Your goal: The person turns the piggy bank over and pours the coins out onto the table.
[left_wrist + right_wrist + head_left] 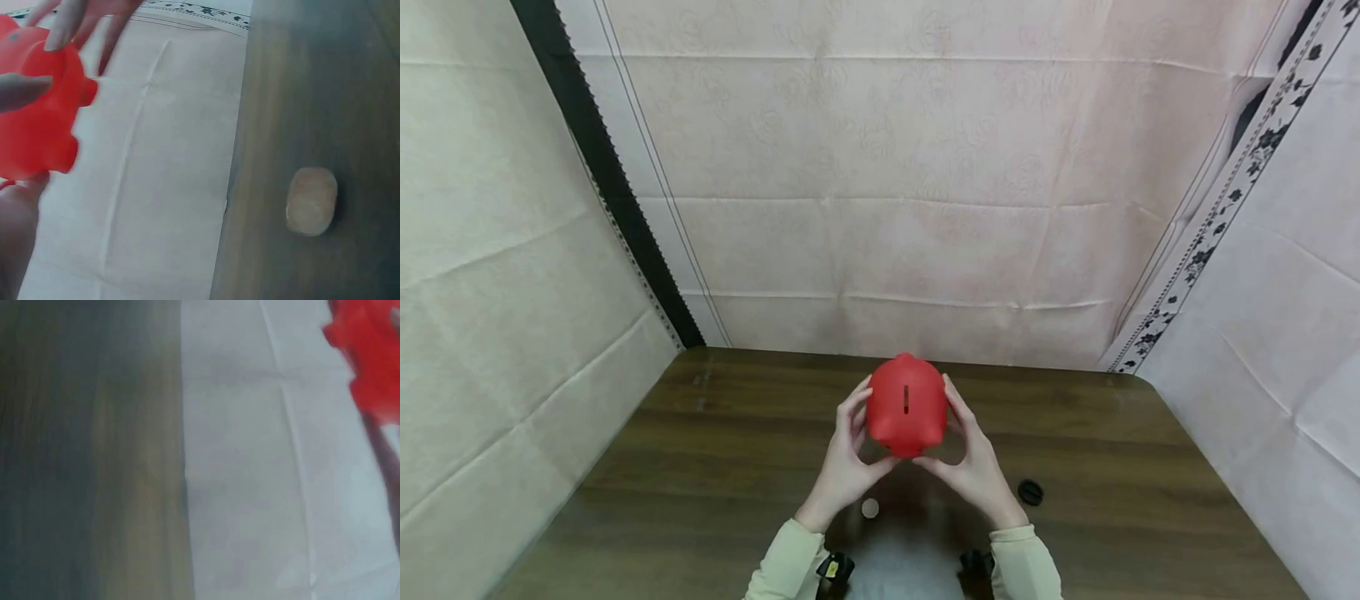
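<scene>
The red piggy bank [907,406] is held above the wooden table [1112,467], between both hands, over the middle of the table's far half. The left hand [848,462] grips its left flank and the right hand [972,462] its right flank; on each hand the fingers curl up along the side and the thumb tucks under the near end. Both hands are equally near; neither leads.

The bank's long axis runs away from the person, toward the cloth backdrop [895,200]. The coin slot [906,399] faces up toward the head camera and lies along that same axis. The bank's feet point down and to the near side, as the left wrist view suggests, though that view is blurred.

Contents: the bank's interior is not visible, so whether it holds anything cannot be told.

On the table below, 1 pale coin [870,508] lies near the left wrist, well apart from the bank. 1 black round plug [1031,492] lies just right of the right wrist.
</scene>
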The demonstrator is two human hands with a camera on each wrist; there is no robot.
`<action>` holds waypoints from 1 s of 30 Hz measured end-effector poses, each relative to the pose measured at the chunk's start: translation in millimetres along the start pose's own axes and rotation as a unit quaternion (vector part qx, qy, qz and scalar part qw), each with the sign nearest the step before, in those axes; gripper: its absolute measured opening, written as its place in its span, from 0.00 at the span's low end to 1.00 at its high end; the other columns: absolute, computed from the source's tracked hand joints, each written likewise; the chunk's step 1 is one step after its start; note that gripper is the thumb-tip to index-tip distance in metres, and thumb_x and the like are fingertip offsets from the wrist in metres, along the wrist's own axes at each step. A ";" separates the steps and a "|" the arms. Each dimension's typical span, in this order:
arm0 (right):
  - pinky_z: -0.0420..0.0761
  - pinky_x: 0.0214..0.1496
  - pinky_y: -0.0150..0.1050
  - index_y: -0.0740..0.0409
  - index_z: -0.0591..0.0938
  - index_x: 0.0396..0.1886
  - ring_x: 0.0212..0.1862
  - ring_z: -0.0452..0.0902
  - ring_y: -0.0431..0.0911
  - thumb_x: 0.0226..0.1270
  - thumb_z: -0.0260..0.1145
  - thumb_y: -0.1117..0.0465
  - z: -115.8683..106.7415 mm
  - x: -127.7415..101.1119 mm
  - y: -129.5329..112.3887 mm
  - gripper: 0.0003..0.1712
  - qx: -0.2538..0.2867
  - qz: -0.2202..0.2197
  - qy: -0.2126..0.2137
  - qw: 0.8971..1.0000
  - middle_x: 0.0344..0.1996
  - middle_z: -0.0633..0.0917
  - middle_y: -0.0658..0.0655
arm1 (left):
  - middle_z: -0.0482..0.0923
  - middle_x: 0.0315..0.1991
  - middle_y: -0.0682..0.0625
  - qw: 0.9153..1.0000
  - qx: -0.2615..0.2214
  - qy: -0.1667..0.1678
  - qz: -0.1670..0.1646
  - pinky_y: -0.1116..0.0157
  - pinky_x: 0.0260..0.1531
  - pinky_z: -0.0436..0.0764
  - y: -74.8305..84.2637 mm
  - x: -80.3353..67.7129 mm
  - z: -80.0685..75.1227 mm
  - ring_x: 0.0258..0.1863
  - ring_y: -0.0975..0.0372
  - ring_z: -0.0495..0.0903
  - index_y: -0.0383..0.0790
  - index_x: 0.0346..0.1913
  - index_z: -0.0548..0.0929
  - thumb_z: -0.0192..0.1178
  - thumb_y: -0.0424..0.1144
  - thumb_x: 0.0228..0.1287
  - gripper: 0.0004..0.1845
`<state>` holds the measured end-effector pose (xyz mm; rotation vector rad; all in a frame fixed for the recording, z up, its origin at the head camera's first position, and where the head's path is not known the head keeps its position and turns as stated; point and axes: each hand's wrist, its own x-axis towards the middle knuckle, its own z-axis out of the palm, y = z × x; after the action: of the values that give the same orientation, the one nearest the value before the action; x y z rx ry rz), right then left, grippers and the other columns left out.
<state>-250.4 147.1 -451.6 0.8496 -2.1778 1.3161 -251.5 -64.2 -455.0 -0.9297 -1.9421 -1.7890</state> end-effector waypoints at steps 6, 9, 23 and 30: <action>0.72 0.64 0.24 0.64 0.53 0.74 0.75 0.55 0.37 0.48 0.74 0.75 3.8 -1.4 0.9 0.56 0.002 -0.096 0.010 0.995 0.77 0.54 0.58 | 0.46 0.73 0.31 0.995 -0.019 0.014 0.095 0.70 0.64 0.72 -1.3 3.3 -1.3 0.72 0.63 0.63 0.27 0.67 0.48 0.64 0.16 0.51 0.45; 0.70 0.65 0.24 0.68 0.54 0.73 0.76 0.53 0.42 0.52 0.71 0.73 3.9 -1.0 1.6 0.51 0.006 -0.122 0.011 0.992 0.76 0.54 0.62 | 0.47 0.74 0.33 0.996 -0.019 0.012 0.091 0.70 0.64 0.72 -0.8 3.5 -2.3 0.72 0.64 0.63 0.27 0.68 0.47 0.63 0.16 0.52 0.45; 0.80 0.59 0.47 0.47 0.50 0.75 0.68 0.67 0.49 0.46 0.80 0.54 10.6 -2.3 1.1 0.63 -0.002 0.096 -0.017 0.995 0.73 0.63 0.57 | 0.65 0.70 0.48 0.986 0.017 -0.073 -0.147 0.61 0.56 0.80 -7.0 -1.1 -5.2 0.63 0.53 0.74 0.58 0.77 0.47 0.74 0.35 0.49 0.57; 0.85 0.45 0.46 0.51 0.60 0.72 0.42 0.83 0.46 0.62 0.65 0.38 15.5 0.2 6.2 0.44 -0.062 0.303 -0.058 0.949 0.44 0.86 0.56 | 0.86 0.45 0.48 0.956 0.136 -0.042 -0.256 0.67 0.39 0.85 -12.2 -2.1 -0.1 0.37 0.64 0.85 0.46 0.70 0.67 0.71 0.57 0.52 0.44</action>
<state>-255.9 135.4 -462.0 0.2053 -2.7099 1.3918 -258.1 -64.7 -465.4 -0.4367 -2.5801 -1.6739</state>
